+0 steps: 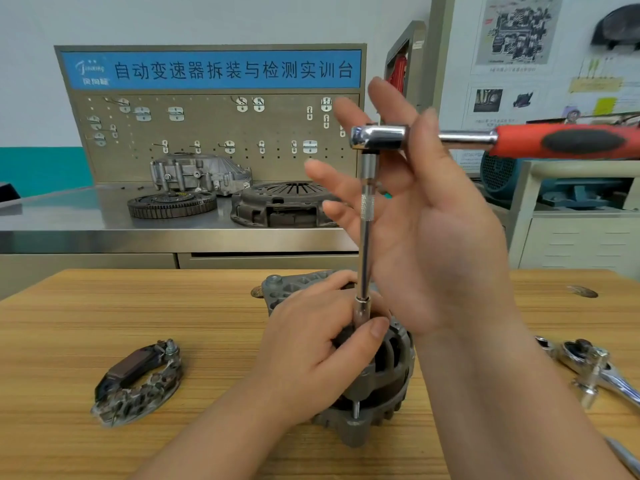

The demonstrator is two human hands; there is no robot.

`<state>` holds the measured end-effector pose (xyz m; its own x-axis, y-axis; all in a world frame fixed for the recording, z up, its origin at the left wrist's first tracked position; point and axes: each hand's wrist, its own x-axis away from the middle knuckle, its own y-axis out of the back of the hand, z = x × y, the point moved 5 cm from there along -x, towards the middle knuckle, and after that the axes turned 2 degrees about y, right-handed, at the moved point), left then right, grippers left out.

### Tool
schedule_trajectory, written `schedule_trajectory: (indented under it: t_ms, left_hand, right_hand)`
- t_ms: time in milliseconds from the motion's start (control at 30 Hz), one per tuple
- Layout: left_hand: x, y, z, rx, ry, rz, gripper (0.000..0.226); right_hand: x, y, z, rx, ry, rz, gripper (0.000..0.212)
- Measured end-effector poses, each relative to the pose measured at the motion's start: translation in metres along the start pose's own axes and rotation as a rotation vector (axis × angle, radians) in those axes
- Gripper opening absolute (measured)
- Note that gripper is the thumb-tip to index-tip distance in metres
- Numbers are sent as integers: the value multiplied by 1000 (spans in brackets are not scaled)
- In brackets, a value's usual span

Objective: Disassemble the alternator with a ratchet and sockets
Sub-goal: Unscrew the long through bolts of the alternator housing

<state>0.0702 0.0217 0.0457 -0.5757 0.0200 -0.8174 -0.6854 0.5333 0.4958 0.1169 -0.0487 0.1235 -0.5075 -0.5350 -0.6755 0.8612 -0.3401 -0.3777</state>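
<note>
- Grips the alternator from above with the left hand, fingers curled over its top, thumb pointing forward.
- Holds the right hand raised and relaxed, palm turned left, fingers straight and spread.
- Touches the ratchet there, thumb in front of it, fingers behind.
- Reaches in with both forearms bare, from the lower edge.

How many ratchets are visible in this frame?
2. The red-handled ratchet is raised on an extension above the alternator; a chrome ratchet lies at right on the table. A cropped tool at the lower-right edge is unidentifiable.
</note>
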Motion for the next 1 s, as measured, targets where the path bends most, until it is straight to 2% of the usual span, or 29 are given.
schedule_trajectory:
  t_ms: [133,267,367,633,767,833,900,1000]
  left_hand:
    - [1,-1,3,11,28,10,36]
    - [1,-1,2,25,40,25,27]
    - [0,-2,1,21,59,43,27]
    - [0,1,0,18,19,-11,32]
    - [1,0,2,3,46,10,31]
    - [0,0,1,14,51,21,26]
    - [0,1,-1,-13,34,-2,29]
    - [0,2,-2,-28,26,-6,31]
  right_hand:
    - [0,-1,-4,-73,-98,22,41]
    - [0,0,3,77,54,-21,23]
    - [0,2,9,115,132,-35,22]
    - [-1,0,-4,-77,-82,11,43]
    - [-1,1,1,89,39,-26,25]
    - [0,0,7,168,111,-19,23]
    - [-1,-1,8,153,108,5,25]
    - [-2,0,3,11,2,14,34]
